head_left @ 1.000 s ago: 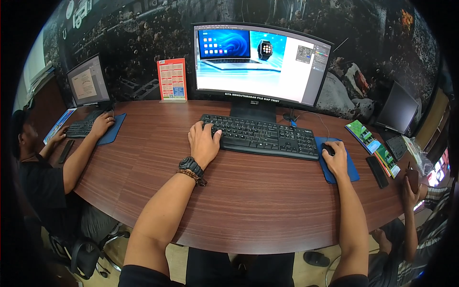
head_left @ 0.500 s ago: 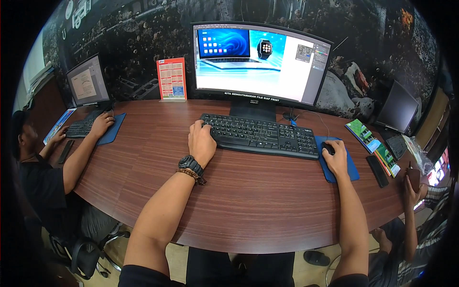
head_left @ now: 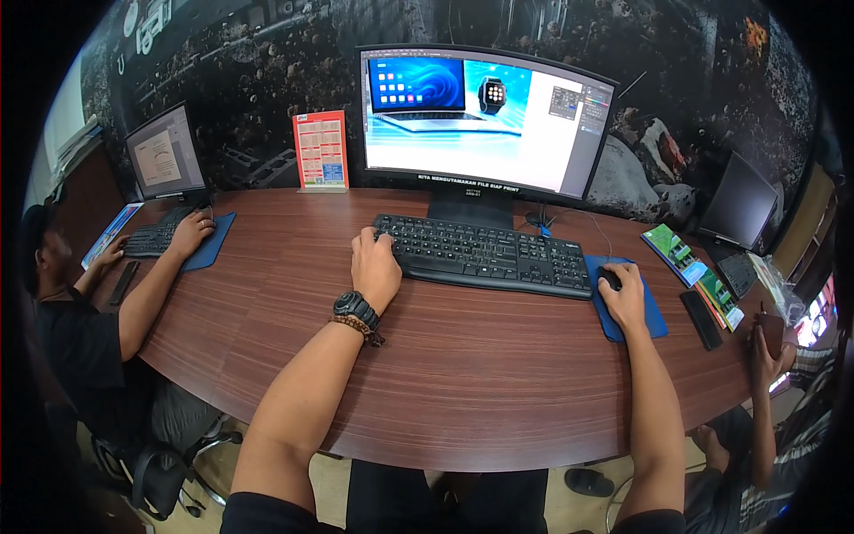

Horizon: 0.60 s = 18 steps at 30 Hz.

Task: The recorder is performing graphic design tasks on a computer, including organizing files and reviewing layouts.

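Note:
My left hand [head_left: 376, 269] rests at the left end of a black keyboard [head_left: 480, 254], its fingers bent but apart on the keys there and holding nothing. A black watch and a beaded bracelet circle that wrist. Over on the right, my right hand [head_left: 624, 294] is wrapped round a black computer mouse [head_left: 609, 279], most of which the palm and fingers hide. Under the mouse lies a blue mouse pad [head_left: 654, 313]. Behind the keyboard stands a curved monitor [head_left: 445, 147] showing a picture of a laptop and a smartwatch in an editing program.
A red and white calendar stand [head_left: 321, 151] is left of the monitor. At far left a person types at another computer [head_left: 163, 153]. To the right lie leaflets [head_left: 673, 254], a dark slab-shaped object [head_left: 702, 320] and a dark monitor [head_left: 738, 201]; another person holds a brown phone-like object.

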Available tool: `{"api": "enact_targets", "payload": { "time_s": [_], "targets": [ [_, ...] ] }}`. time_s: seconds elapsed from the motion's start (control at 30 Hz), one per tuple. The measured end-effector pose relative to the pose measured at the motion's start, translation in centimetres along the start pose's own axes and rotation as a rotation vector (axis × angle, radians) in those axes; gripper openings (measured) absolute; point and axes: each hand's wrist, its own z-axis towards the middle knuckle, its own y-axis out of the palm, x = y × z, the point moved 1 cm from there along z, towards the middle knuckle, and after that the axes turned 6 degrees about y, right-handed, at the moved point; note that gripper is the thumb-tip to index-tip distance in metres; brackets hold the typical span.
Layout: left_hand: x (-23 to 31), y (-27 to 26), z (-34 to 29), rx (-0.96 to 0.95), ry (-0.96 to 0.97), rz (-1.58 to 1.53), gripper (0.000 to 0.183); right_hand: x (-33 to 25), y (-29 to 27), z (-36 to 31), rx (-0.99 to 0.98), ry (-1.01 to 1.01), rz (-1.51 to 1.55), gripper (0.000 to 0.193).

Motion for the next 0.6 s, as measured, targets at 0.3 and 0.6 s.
{"api": "enact_targets", "payload": {
  "time_s": [0.3,0.6],
  "targets": [
    [0.07,0.62,-0.13,0.056,0.036,-0.048,0.022,0.04,0.01,-0.08,-0.005,0.009,-0.021,0.033],
    [0.44,0.28,-0.14,0.033,0.019,-0.055,0.027,0.24,0.1,-0.03,-0.003,0.005,-0.03,0.034]
  ]
}}
